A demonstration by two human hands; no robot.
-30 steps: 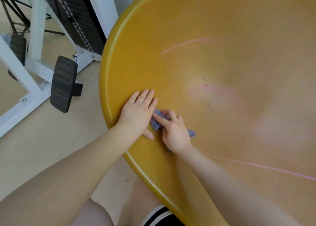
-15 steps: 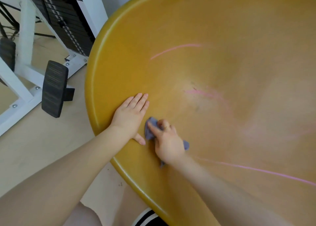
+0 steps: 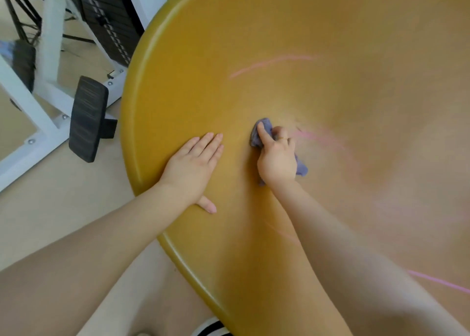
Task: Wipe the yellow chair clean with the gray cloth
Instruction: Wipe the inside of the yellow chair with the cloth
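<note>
Yellow chair mid-wipe, pink streaks left.

Head view: the right hand clenched its fingers round the gray cloth, pressed on the seat beside a pink streak; the left hand lay flat, released, near the chair's left rim. Likely risks: the bunched cloth smearing pink wider or skipping outer streaks. No readable writing showed.
</note>
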